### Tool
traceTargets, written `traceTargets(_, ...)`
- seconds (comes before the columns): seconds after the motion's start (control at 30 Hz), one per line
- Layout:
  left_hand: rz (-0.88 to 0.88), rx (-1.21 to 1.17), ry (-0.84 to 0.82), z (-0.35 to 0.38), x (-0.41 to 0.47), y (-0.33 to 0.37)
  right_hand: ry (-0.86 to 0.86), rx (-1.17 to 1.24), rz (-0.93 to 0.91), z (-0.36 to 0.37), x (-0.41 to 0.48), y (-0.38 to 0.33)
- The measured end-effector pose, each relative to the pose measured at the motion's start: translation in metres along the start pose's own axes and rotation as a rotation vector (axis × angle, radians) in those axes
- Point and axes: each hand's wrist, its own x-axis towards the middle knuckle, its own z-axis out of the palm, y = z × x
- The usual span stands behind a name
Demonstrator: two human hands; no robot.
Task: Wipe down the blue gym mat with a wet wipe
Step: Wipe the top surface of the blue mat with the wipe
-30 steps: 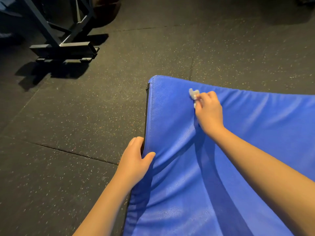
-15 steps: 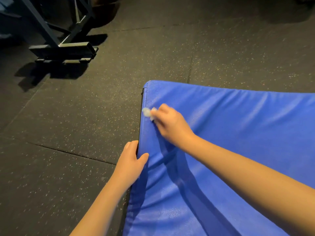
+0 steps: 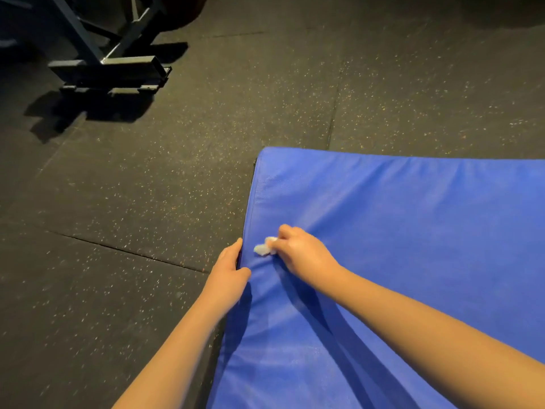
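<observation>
Mat (image 3: 413,231) surface open rightward; floor (image 3: 147,202) bare leftward; metal frame (image 3: 109,72) (top left) well apart.

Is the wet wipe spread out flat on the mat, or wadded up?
Wadded up: the wet wipe shows only as a small crumpled lump sticking out of the right hand, held against the blue mat.

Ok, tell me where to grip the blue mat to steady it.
Probably the blue mat by its left edge, approached from the left: that thick edge lets fingers wrap down its side with the thumb on top, as the left hand does.
</observation>
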Motion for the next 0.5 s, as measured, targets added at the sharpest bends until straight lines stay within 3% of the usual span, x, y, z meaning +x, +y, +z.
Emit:
traceTargets(0.07, -0.044, 0.04, -0.015, 0.006, -0.01, -0.006, -0.022, 0.003, 0.051, 0.012, -0.018, 0.004)
traceTargets(0.17, -0.056, 0.163, -0.074, 0.015, -0.025, -0.024, -0.308, -0.044, -0.165, 0.023, -0.044, -0.009)
traceTargets(0.2, -0.041, 0.212, -0.089, 0.019, -0.028, -0.032, -0.329, -0.047, -0.136, 0.02, -0.044, -0.009)
traceTargets(0.3, 0.017, 0.356, -0.103, 0.026, -0.038, -0.044, -0.094, -0.01, 0.091, 0.015, -0.035, 0.005)
traceTargets(0.33, 0.031, 0.39, -0.097, 0.028, -0.041, -0.046, -0.094, -0.008, 0.086, 0.015, -0.037, 0.003)
traceTargets(0.5, 0.045, 0.449, -0.094, 0.03, -0.057, -0.059, -0.493, 0.036, -0.251, 0.022, -0.083, -0.035)
